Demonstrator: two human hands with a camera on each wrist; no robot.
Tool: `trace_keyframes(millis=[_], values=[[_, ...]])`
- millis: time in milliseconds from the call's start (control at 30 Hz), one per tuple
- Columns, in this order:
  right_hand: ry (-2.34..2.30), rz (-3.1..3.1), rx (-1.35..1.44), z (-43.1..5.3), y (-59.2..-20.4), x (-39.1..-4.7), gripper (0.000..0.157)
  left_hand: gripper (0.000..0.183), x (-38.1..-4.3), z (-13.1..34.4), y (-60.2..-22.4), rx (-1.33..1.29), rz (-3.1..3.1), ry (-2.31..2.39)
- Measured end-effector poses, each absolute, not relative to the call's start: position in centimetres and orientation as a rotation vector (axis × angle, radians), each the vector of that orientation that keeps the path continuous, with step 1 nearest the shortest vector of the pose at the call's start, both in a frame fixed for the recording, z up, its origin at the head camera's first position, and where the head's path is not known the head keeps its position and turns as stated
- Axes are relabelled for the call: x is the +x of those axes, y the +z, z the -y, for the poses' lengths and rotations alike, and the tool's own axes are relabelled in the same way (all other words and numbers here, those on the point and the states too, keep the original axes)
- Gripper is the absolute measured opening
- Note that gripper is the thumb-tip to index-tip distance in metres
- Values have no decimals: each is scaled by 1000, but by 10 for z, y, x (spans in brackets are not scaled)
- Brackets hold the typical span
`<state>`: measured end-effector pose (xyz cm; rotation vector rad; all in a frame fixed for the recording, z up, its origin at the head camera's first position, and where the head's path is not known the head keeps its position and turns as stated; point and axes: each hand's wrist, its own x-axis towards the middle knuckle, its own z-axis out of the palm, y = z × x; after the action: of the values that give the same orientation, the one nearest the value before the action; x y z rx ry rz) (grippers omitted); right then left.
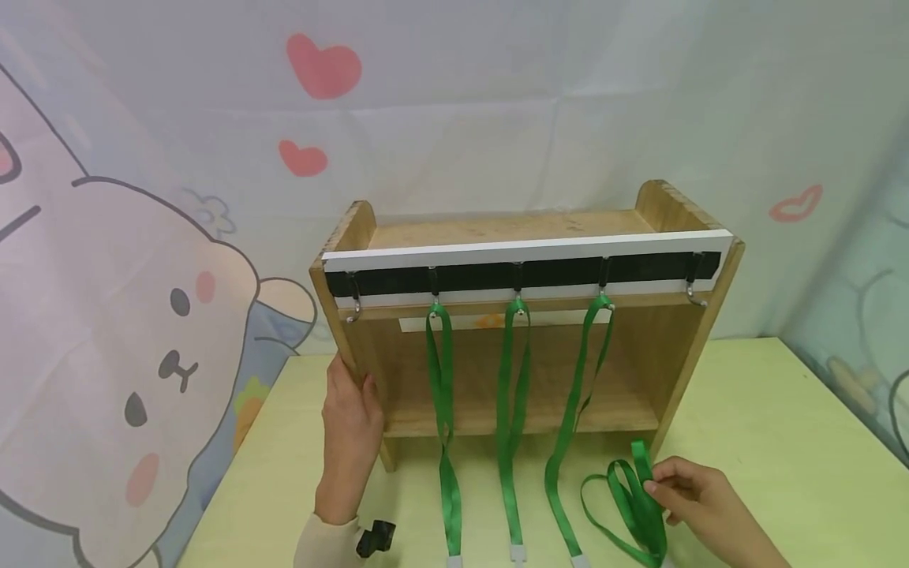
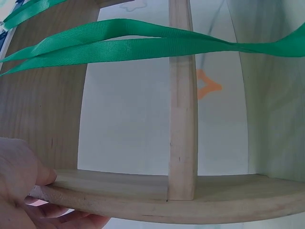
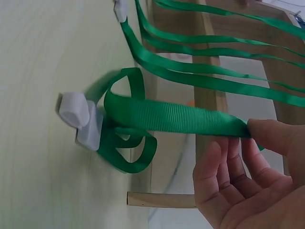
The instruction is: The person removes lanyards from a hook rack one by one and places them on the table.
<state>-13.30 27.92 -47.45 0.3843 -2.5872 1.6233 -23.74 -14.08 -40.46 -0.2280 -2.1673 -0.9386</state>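
A wooden shelf (image 1: 497, 422) stands on the table, a white-and-black strip with several metal hooks across its top front. My left hand (image 1: 351, 430) grips the shelf's left side panel, thumb on the front edge and fingers behind, as the left wrist view also shows. Three green lanyards (image 1: 442, 371) hang from the middle hooks. My right hand (image 1: 692, 497) pinches the strap of another green lanyard (image 3: 176, 118) between thumb and fingers, low at the shelf's front right. The rest of that strap lies in loose loops by its white plastic clip (image 3: 88, 121) on the table.
The outermost hooks, left (image 1: 353, 304) and right (image 1: 694, 288), carry no lanyard. A pale yellow table (image 1: 767, 418) extends to both sides of the shelf. Behind it hangs a cloth backdrop (image 1: 497, 118) printed with hearts and a cartoon animal.
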Motion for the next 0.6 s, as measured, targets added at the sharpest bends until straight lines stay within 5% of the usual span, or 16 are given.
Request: trace_keyframes(millis=[600], values=[[1400, 2850, 439, -265, -481, -154, 8, 48, -237, 141, -404, -262, 2149, -932]])
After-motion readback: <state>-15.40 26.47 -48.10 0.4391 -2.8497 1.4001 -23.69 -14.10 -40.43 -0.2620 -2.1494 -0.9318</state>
